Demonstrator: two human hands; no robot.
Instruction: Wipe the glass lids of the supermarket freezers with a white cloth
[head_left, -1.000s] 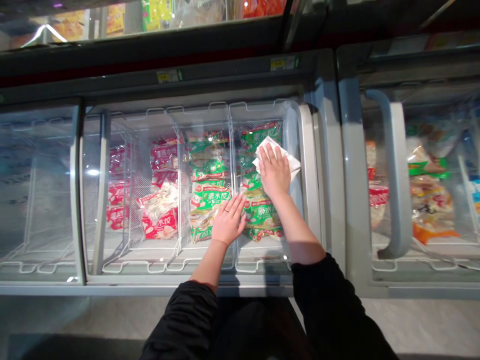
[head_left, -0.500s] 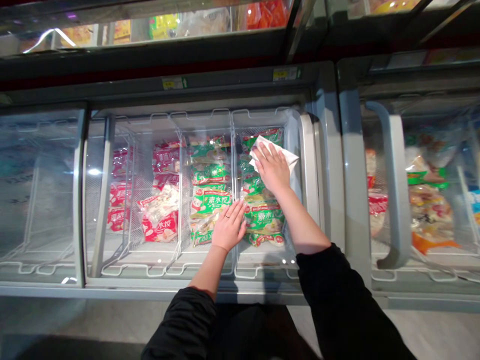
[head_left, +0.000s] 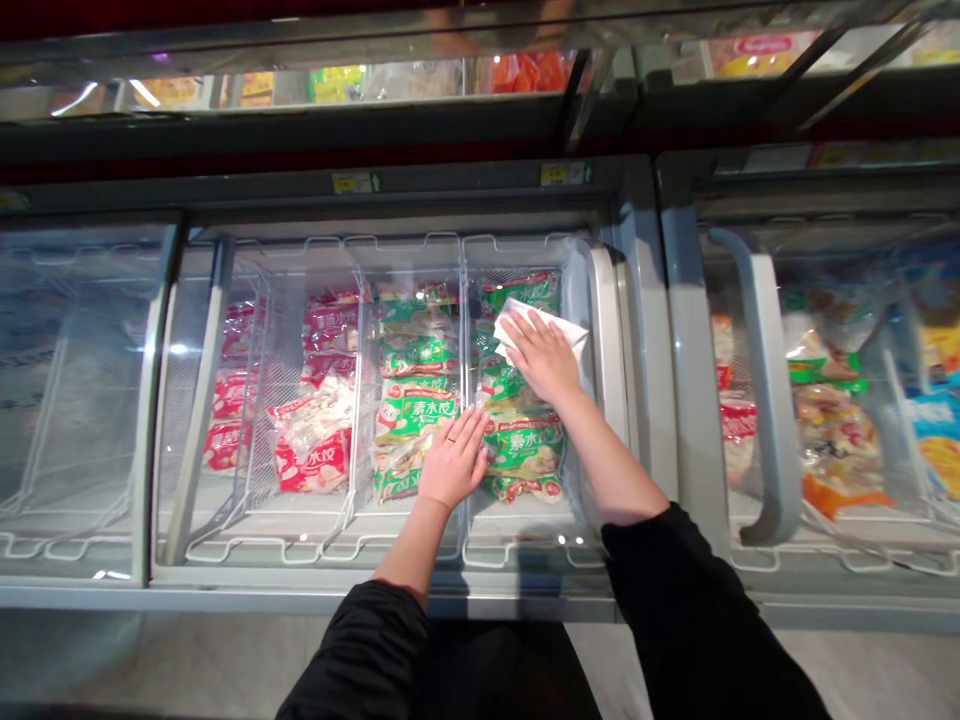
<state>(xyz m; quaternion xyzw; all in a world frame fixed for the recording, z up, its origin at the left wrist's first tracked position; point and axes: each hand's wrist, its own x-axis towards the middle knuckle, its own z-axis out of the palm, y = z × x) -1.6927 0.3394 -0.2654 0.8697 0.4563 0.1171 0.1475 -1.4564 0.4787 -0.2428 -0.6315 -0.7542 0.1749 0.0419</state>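
Note:
My right hand (head_left: 543,357) lies flat with its fingers stretched out, pressing a white cloth (head_left: 559,330) against the curved glass lid (head_left: 300,300) of a chest freezer. My left hand (head_left: 453,460) rests open and flat on the same glass, lower and to the left, with a ring on one finger. Under the glass, green bags of frozen dumplings (head_left: 522,445) fill the wire baskets below both hands. Red and white bags (head_left: 319,450) lie in the baskets further left.
A grey lid handle (head_left: 609,330) runs down just right of my right hand. A second freezer with its own grey handle (head_left: 761,390) and mixed bags stands to the right. The glass section on the left (head_left: 67,380) shows bare wire baskets. Shelves of goods sit above.
My right hand has slid the cloth a little to the left and down on the glass. My left hand has stayed in place; the view has shifted slightly.

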